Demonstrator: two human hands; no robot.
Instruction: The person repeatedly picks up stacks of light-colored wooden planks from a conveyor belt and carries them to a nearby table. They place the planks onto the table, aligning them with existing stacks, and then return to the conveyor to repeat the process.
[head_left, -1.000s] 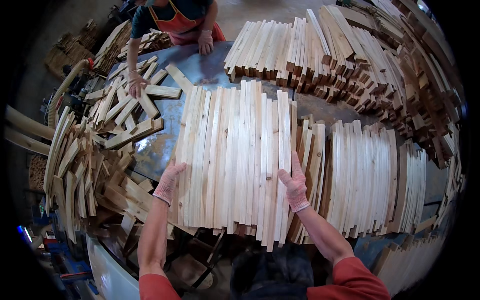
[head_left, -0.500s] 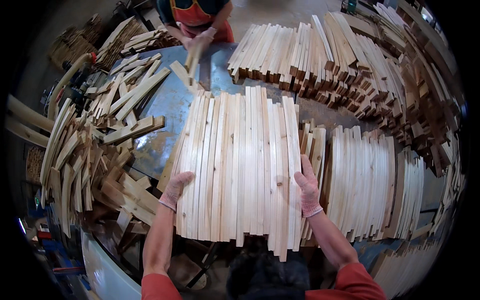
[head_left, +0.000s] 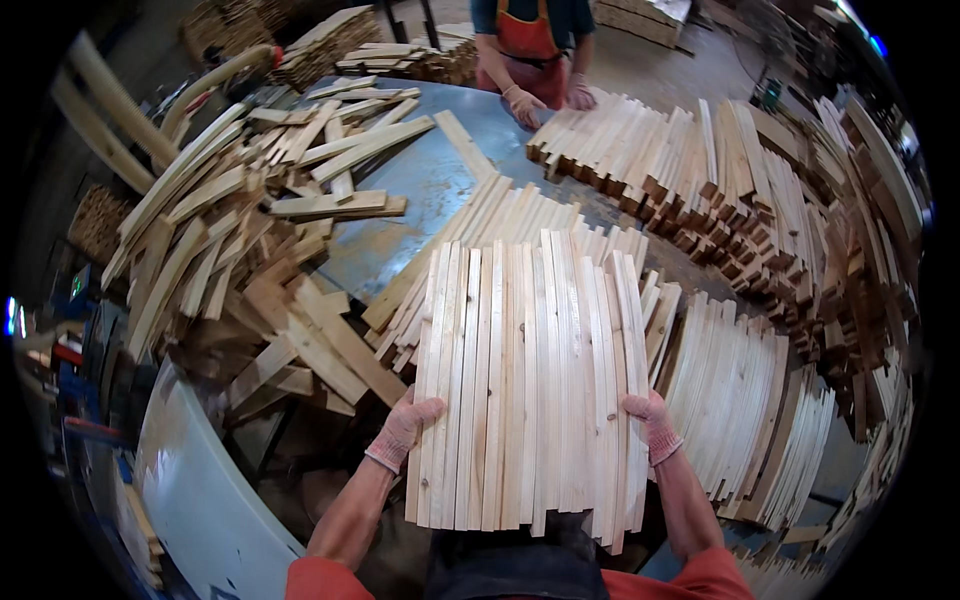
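Two gloved hands (head_left: 404, 425) (head_left: 655, 425) hold perhaps twenty pale wooden slats (head_left: 530, 390).

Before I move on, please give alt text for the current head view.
Gloved left grip and right grip hold a row of pale wooden strips by its sides. Beyond are a blue-grey table with loose wood pieces, stacked wood and an aproned co-worker.

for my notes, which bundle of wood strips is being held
The bundle at lower centre, the only one clasped between the person's left hand and right hand.
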